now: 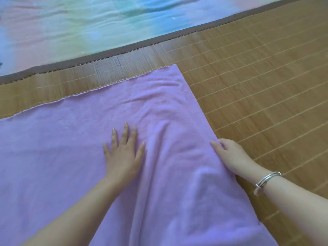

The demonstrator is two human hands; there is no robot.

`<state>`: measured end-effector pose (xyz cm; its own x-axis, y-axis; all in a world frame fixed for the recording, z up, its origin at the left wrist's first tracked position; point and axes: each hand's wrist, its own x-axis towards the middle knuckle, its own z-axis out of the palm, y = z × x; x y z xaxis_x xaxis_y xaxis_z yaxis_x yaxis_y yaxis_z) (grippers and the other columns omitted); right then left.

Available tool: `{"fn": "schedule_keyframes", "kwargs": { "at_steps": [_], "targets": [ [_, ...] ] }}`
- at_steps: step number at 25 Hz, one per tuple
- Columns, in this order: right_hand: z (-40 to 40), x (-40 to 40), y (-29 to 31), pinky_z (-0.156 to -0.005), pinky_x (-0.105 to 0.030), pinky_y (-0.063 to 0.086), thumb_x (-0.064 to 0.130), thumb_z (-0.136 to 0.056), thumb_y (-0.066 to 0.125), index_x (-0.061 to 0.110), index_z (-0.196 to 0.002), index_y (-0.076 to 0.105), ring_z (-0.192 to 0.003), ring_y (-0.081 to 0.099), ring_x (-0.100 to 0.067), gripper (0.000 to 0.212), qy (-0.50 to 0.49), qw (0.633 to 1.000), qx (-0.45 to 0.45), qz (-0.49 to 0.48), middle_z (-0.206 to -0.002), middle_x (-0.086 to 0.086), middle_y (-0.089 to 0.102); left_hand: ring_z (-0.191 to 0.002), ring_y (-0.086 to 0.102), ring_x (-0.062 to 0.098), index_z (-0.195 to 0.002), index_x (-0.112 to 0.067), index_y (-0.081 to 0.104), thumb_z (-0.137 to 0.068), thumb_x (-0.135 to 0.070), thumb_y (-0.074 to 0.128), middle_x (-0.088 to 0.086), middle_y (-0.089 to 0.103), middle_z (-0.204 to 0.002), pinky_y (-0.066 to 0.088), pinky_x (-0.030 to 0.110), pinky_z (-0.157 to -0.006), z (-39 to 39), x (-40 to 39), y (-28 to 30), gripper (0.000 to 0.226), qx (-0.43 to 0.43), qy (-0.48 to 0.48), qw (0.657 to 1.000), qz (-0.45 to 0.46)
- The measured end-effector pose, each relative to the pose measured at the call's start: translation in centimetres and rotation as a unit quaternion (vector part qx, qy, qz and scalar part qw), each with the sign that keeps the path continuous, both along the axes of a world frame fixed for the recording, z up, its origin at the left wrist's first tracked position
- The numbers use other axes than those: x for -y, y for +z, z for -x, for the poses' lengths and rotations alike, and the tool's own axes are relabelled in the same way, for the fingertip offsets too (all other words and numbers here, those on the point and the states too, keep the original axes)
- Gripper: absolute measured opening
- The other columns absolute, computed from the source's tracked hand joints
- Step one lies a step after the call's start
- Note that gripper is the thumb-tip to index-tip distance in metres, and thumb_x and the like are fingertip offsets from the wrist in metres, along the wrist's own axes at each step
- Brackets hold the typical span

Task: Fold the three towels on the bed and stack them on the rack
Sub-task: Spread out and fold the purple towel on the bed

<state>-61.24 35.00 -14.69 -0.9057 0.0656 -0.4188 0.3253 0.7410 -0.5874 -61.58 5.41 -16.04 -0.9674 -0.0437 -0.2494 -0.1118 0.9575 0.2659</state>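
A large lilac towel (pixel 71 139) lies spread flat over the bamboo mat, with loose wrinkles running through its right half. My left hand (pixel 124 150) rests palm down on the towel near its middle, fingers spread apart. My right hand (pixel 229 155) is at the towel's right edge, fingers curled around that edge and gripping it. A silver bracelet sits on the right wrist. No other towel and no rack is in view.
The bamboo mat (pixel 257 77) covers the bed and extends to the right of the towel. Its brown fabric border (pixel 124 50) runs diagonally across the top. Beyond it lies a pastel multicoloured sheet (pixel 88 20).
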Motion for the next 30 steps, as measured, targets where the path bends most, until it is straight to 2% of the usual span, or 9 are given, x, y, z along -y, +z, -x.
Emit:
{"fn": "schedule_keyframes", "kwargs": {
  "at_steps": [2, 5, 10, 13, 17, 20, 23, 27, 30],
  "targets": [
    [-0.9, -0.9, 0.1, -0.056, -0.037, 0.033, 0.043, -0.097, 0.039, 0.014, -0.065, 0.037, -0.063, 0.048, -0.029, 0.044, -0.028, 0.992, -0.064, -0.104, -0.062, -0.002, 0.050, -0.144, -0.026, 0.019, -0.146, -0.046, -0.018, -0.090, -0.069, 0.018, -0.020, -0.030, -0.153, -0.012, 0.056, -0.114, -1.6, 1.0, -0.9, 0.070, 0.068, -0.015, 0.998, 0.008],
    [-0.1, -1.6, 0.4, -0.059, -0.038, 0.038, 0.049, -0.097, 0.036, 0.014, -0.068, 0.043, -0.073, 0.055, -0.036, 0.046, -0.013, 0.973, -0.056, -0.223, -0.071, -0.009, 0.058, -0.142, -0.029, 0.018, -0.144, -0.048, -0.021, -0.085, -0.075, 0.019, -0.022, -0.035, -0.150, -0.018, 0.054, -0.112, -1.2, 1.0, -2.1, 0.076, 0.062, -0.013, 0.998, 0.013],
    [-1.6, -1.5, 1.4, -0.060, -0.034, 0.033, 0.051, -0.099, 0.023, 0.009, -0.060, 0.051, -0.062, 0.048, -0.026, 0.064, -0.091, 0.992, 0.041, -0.077, -0.060, -0.007, 0.053, -0.146, -0.022, 0.023, -0.150, -0.039, -0.012, -0.091, -0.067, 0.023, -0.013, -0.024, -0.157, -0.011, 0.056, -0.114, -1.7, 0.3, -1.7, 0.075, 0.026, -0.011, 0.998, 0.049],
    [-5.1, -2.5, 2.1, -0.054, -0.029, 0.029, 0.035, -0.098, 0.031, 0.013, -0.061, 0.047, -0.059, 0.039, -0.022, 0.046, -0.180, 0.975, 0.120, 0.047, -0.059, -0.005, 0.046, -0.148, -0.010, 0.020, -0.154, -0.028, 0.006, -0.099, -0.048, 0.028, -0.008, -0.010, -0.161, -0.002, 0.052, -0.118, -6.1, -1.8, -0.2, 0.062, -0.052, -0.008, 0.999, -0.003],
    [-9.4, -3.6, 2.2, -0.049, -0.024, 0.034, 0.031, -0.095, 0.045, 0.011, -0.074, 0.056, -0.057, 0.045, -0.020, 0.030, -0.183, 0.953, 0.207, 0.125, -0.067, -0.006, 0.052, -0.146, -0.021, 0.015, -0.153, -0.032, -0.003, -0.083, -0.069, 0.007, -0.016, -0.018, -0.158, -0.006, 0.050, -0.117, -14.6, -4.3, -0.3, 0.080, -0.003, -0.049, 0.998, -0.042],
    [-10.7, -4.0, 1.9, -0.050, -0.025, 0.033, 0.034, -0.095, 0.051, 0.013, -0.068, 0.049, -0.057, 0.040, -0.020, 0.034, -0.193, 0.975, 0.068, 0.085, -0.064, -0.005, 0.045, -0.141, -0.032, 0.013, -0.147, -0.041, -0.019, -0.073, -0.079, -0.002, -0.021, -0.031, -0.152, -0.016, 0.051, -0.114, -15.4, -4.8, -1.7, 0.086, 0.018, -0.039, 0.999, -0.024],
    [-11.9, -4.4, 1.4, -0.033, -0.021, 0.033, 0.028, -0.097, 0.050, 0.014, -0.069, 0.039, -0.051, 0.037, -0.019, 0.033, -0.232, 0.971, -0.049, 0.021, -0.062, -0.003, 0.039, -0.141, -0.032, 0.014, -0.145, -0.045, -0.021, -0.071, -0.083, 0.000, -0.020, -0.033, -0.152, -0.018, 0.051, -0.113, -15.1, -4.9, -2.3, 0.086, 0.016, -0.044, 0.999, -0.009],
    [-14.6, -5.2, 1.3, -0.059, -0.029, 0.035, 0.028, -0.095, 0.046, 0.014, -0.073, 0.046, -0.057, 0.043, -0.015, 0.026, -0.221, 0.969, 0.017, 0.104, -0.065, 0.000, 0.046, -0.141, -0.032, 0.018, -0.144, -0.047, -0.021, -0.079, -0.082, 0.016, -0.017, -0.036, -0.151, -0.015, 0.055, -0.113, -15.0, -4.8, -2.1, 0.083, 0.040, -0.062, 0.997, 0.014],
    [-18.8, -6.8, 2.5, -0.063, -0.027, 0.032, 0.016, -0.089, 0.046, 0.011, -0.075, 0.049, -0.061, 0.042, -0.007, 0.016, -0.153, 0.981, -0.009, 0.121, -0.070, 0.002, 0.045, -0.143, -0.028, 0.026, -0.147, -0.048, -0.011, -0.090, -0.069, 0.024, -0.014, -0.030, -0.154, -0.012, 0.058, -0.113, -15.3, -5.4, -1.1, 0.071, 0.027, -0.085, 0.996, -0.006]
  ]
}}
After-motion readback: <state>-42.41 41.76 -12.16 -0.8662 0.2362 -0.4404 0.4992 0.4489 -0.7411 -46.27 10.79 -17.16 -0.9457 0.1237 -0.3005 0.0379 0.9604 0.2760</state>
